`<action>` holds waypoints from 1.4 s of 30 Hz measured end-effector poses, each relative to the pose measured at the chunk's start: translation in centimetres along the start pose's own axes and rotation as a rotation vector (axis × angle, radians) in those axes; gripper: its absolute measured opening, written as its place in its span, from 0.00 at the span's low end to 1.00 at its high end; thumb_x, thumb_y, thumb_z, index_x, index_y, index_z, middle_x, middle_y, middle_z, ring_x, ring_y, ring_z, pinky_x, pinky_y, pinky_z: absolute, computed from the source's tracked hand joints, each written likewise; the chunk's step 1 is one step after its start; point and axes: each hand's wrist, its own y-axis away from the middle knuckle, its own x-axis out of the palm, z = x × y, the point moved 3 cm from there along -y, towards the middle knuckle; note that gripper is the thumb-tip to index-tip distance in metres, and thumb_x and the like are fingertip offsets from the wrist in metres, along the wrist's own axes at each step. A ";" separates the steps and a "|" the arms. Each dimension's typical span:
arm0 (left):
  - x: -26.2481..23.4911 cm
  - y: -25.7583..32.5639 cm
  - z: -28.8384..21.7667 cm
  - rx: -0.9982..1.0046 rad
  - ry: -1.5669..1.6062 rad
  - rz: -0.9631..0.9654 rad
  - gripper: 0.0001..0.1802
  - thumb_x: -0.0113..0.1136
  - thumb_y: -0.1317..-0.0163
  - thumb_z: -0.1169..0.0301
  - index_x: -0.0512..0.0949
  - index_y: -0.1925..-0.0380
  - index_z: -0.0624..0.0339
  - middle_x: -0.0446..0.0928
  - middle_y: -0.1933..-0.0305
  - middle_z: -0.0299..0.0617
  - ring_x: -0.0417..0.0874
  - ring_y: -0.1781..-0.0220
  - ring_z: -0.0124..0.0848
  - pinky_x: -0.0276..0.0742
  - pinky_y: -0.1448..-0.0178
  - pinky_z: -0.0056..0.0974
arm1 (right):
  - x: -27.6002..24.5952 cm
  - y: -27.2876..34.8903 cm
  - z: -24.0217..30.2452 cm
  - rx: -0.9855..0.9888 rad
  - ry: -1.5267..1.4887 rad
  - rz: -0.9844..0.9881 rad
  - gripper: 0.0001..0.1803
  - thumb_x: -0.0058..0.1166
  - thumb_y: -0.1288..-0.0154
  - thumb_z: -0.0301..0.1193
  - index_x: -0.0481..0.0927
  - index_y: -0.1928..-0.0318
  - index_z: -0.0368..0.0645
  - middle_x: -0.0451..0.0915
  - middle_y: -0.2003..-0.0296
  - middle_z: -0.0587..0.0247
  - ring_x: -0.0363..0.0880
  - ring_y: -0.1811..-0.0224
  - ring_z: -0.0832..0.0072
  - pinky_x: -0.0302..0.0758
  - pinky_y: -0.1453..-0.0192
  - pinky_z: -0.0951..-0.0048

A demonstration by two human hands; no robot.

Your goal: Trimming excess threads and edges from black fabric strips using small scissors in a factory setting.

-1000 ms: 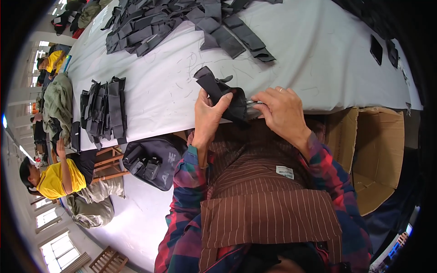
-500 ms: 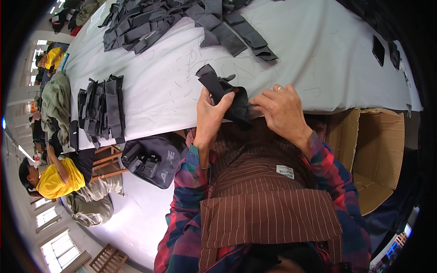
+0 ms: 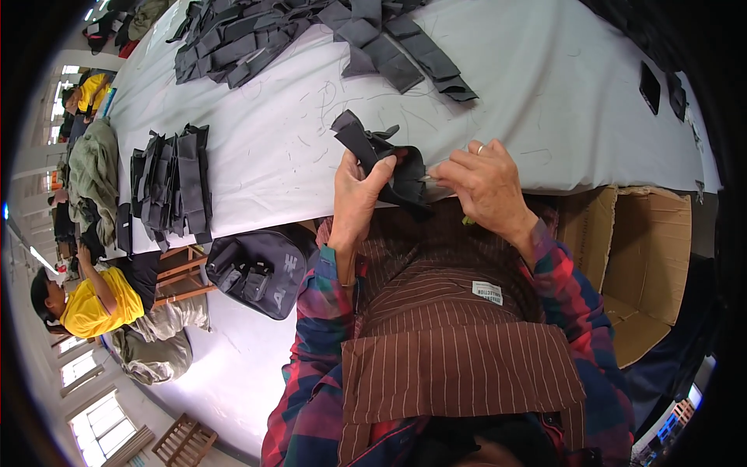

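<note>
My left hand is closed round a dark grey fabric piece, thumb on top. A folded strip of it sticks up past my fingers at the table's front edge. Beside its right edge, my right hand is closed in a pinch on a small tool, mostly hidden. A pale metal tip points at the cloth, and a yellow-green end shows under the palm. Whether the tip touches the cloth, I cannot tell.
A large heap of dark fabric strips lies at the back of the white-covered table. A neat stack is at left, a phone at right. Below are a cardboard box and a black bag. A person in yellow sits left.
My right hand has drawn slightly back from the cloth, and the yellow-green end has come into sight under it. My left hand keeps its hold on the fabric piece.
</note>
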 end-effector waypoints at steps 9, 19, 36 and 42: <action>-0.2 0.0 0.2 0.012 0.000 0.003 0.19 0.60 0.38 0.72 0.69 0.50 0.70 0.79 0.55 0.44 0.80 0.58 0.26 0.77 0.52 0.31 | 1.0 -1.4 1.1 -0.069 0.033 0.060 0.10 0.53 0.48 0.25 0.81 0.64 0.49 0.70 0.74 0.69 0.71 0.68 0.70 0.62 0.63 0.68; 0.3 0.5 -0.3 0.016 -0.010 -0.006 0.19 0.59 0.38 0.73 0.69 0.49 0.69 0.78 0.54 0.42 0.78 0.55 0.25 0.75 0.50 0.30 | 1.6 -2.2 1.6 -0.142 0.082 0.064 0.03 0.51 0.47 0.27 0.77 0.71 0.48 0.71 0.75 0.67 0.73 0.65 0.71 0.65 0.62 0.67; -1.4 0.7 -0.2 0.031 -0.061 -0.037 0.21 0.58 0.37 0.69 0.69 0.46 0.67 0.79 0.52 0.45 0.80 0.56 0.29 0.76 0.56 0.32 | 0.9 -1.8 1.0 0.076 -0.361 0.072 0.04 0.56 0.42 0.26 0.81 0.65 0.45 0.79 0.69 0.71 0.76 0.64 0.74 0.68 0.59 0.70; -3.1 1.5 -2.8 -0.016 0.142 0.182 0.19 0.62 0.41 0.69 0.72 0.51 0.65 0.78 0.59 0.41 0.77 0.62 0.26 0.73 0.59 0.32 | -1.2 -0.3 -1.7 0.489 -0.996 0.056 0.10 0.53 0.36 0.25 0.80 0.55 0.38 0.79 0.68 0.71 0.72 0.64 0.86 0.69 0.60 0.81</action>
